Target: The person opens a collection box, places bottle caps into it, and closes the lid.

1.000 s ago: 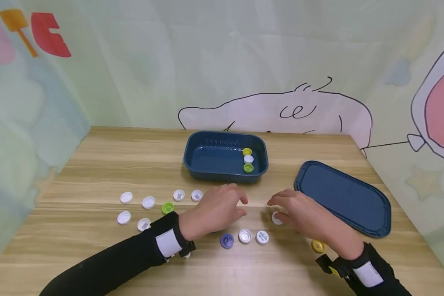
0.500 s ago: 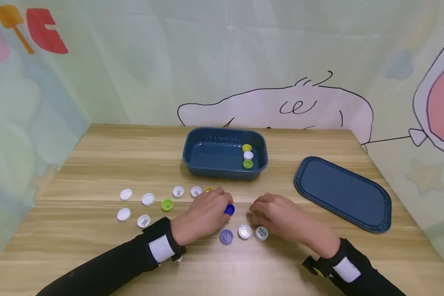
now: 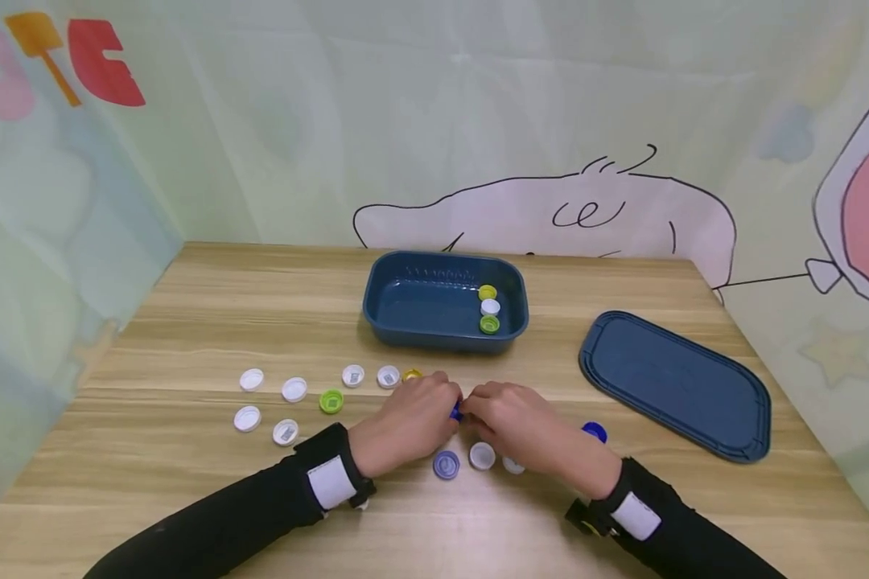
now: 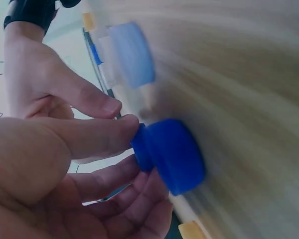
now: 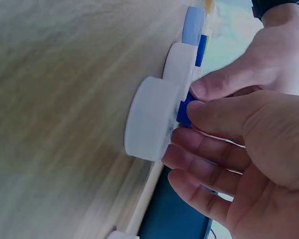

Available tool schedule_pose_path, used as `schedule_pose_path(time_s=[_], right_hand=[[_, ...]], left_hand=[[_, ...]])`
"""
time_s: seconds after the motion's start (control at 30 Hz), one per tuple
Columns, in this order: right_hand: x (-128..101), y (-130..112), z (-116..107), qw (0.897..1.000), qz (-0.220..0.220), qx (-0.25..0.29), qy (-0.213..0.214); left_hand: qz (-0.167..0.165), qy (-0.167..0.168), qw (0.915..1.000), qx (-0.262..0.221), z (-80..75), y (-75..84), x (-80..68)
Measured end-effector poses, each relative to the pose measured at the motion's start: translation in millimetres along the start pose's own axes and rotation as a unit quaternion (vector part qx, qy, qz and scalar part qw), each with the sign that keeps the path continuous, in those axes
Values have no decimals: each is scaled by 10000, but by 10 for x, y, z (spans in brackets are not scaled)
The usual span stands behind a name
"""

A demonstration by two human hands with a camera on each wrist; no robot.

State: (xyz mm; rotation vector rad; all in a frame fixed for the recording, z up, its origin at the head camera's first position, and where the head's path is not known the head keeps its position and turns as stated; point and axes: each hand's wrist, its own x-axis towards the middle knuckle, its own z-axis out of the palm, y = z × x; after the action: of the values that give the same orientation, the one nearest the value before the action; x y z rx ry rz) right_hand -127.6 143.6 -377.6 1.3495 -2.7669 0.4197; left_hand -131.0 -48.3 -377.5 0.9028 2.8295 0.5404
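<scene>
While the left hand (image 3: 409, 418) pinches the small round dark blue plastic cap (image 4: 169, 152) | right hand (image 3: 525, 426) has slid over, now touching it too | cap sits between both hands, at 6 o'clock from the dark blue plastic tub (image 3: 445, 338) | looks like a hand-over.
</scene>
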Motion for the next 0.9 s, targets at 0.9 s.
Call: schedule_pose_path(time_s=[0.9], right_hand=[[385, 309, -607, 9871, 29, 192, 1588]], left_hand=[[-190, 709, 9915, -1078, -855, 13, 513]])
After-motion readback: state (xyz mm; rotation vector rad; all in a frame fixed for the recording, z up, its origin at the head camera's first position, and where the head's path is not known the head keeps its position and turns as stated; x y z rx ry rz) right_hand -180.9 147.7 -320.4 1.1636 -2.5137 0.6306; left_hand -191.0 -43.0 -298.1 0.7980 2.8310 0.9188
